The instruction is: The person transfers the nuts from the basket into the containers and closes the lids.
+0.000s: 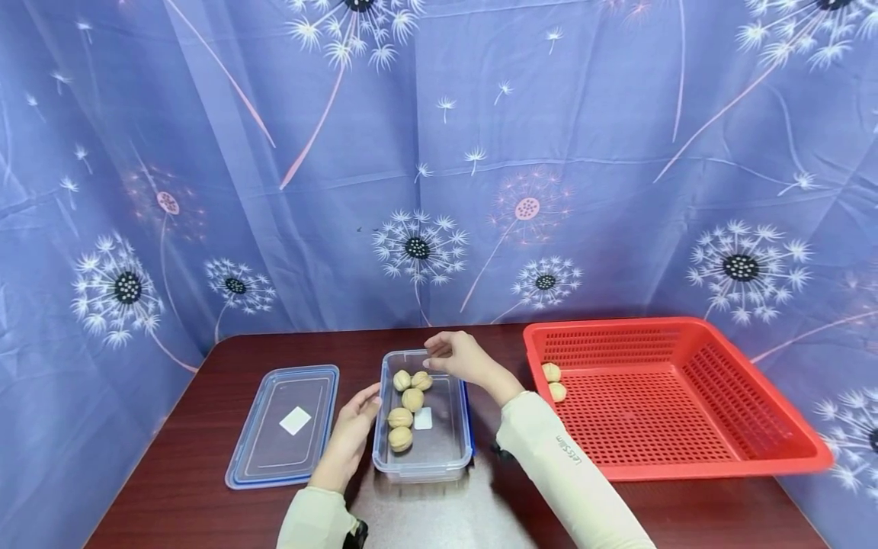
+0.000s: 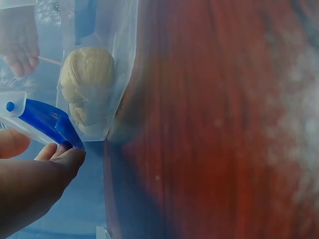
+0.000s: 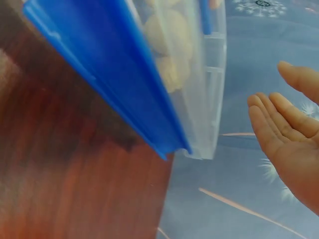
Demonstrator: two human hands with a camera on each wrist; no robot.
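A clear plastic food container (image 1: 446, 450) stands on the table with several walnuts (image 1: 413, 399) along its left side and far end. At its left wall, my left hand (image 1: 351, 435) grips the rim; in the left wrist view the thumb and fingertips are around a blue clasp (image 2: 52, 122). Over the container's far right corner hovers my right hand (image 1: 456, 357), with loosely bent fingers. The right wrist view shows that hand (image 3: 291, 119) with nothing in it, apart from the container wall and its hanging blue clasp (image 3: 104, 69).
To the right is a red plastic basket (image 1: 686, 461) with two walnuts (image 1: 554, 381) at its left side. A clear lid (image 1: 264, 450) with a blue seal lies flat at the left. Behind the dark wooden table (image 1: 199, 457) hangs a blue curtain (image 1: 343, 267).
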